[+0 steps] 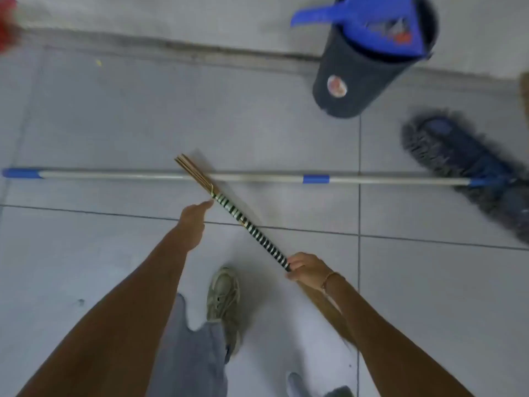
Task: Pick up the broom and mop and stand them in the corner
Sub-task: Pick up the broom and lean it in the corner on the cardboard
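Observation:
A broom (249, 224) with a black-and-white striped handle and a bundle of thin sticks at its tip slants across the floor. My right hand (305, 269) grips its handle, and brown bristles trail under my right forearm. My left hand (193, 222) reaches toward the striped handle, fingertips just beside it, holding nothing. The mop (177, 176) lies flat on the tiles behind the broom; its silver pole has blue grips, and its dark blue fringed head (458, 156) is at the right. The broom's tip crosses over the mop pole.
A dark bin (352, 81) with a blue dustpan (369, 18) in it stands at the back right by a floor ledge (171, 50). Something red (7, 21) shows at the top left. My shoe (223, 299) is on the grey tiles below.

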Demonstrator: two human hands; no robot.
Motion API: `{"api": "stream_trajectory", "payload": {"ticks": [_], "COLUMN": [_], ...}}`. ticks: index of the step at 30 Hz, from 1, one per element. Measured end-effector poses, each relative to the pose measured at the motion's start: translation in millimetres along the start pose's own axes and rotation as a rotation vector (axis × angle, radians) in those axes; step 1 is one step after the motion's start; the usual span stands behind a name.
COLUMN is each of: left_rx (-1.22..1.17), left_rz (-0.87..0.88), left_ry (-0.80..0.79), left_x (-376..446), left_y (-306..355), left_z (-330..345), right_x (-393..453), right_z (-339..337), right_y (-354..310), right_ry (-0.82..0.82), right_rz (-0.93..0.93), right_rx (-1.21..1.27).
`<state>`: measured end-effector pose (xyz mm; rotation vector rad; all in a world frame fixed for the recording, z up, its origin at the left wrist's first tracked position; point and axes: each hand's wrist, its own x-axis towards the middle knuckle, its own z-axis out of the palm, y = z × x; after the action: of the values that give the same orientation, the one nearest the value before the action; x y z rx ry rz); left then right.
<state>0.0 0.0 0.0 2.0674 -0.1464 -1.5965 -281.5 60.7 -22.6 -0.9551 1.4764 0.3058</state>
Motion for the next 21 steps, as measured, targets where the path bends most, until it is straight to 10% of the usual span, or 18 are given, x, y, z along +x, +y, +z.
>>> {"api": "stream_trajectory", "payload": {"ticks": [9,21], "left_rx": [-0.157,-0.342], "left_rz": [-0.125,0.226], "left_ry": [-0.015,-0.384], "left_x": [191,-54], "left_y": [-89,130], "left_z": [71,84], "right_x": [194,-12], "right_z": [73,-20], "right_y": [44,-84], "right_ry": [0.228,0.375], "right_rz": [-0.101,-0.047], "right_rx": [-0.261,0.299]}}
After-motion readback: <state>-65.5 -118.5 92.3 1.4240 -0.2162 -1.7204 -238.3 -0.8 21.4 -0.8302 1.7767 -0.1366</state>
